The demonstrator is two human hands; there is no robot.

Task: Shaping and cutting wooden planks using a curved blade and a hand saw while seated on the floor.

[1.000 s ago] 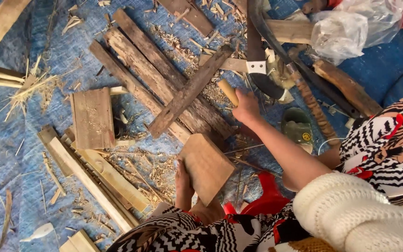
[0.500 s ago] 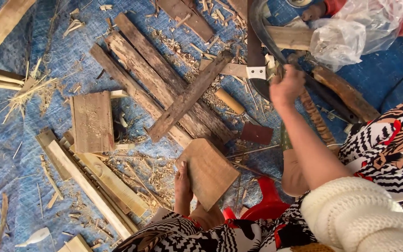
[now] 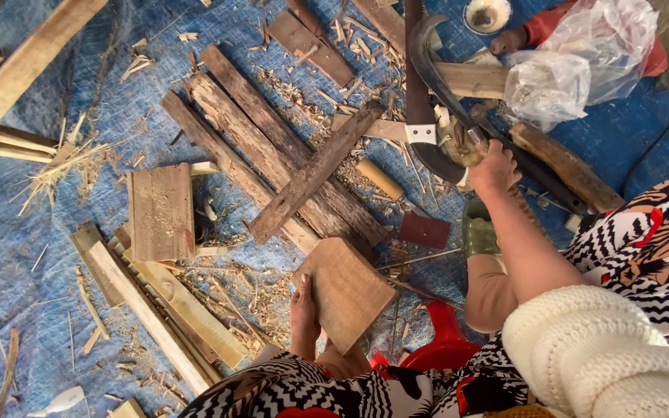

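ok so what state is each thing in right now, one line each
right hand: stretched out onto the tool pile, grip unclear
wooden-handled tool: lying flat, untouched
square board: tilted up on its edge
dark plank: laid crosswise over the long planks
plastic bag: crumpled, bunched up
small bowl: upright, open

This is a makeshift woodworking spot set up on the ground. A blue tarp [image 3: 9, 255] is strewn with rough planks [image 3: 272, 155], offcuts and wood shavings [image 3: 249, 294]. Farther off lie a curved blade [image 3: 427, 85] and wooden-handled tools [image 3: 381, 179].
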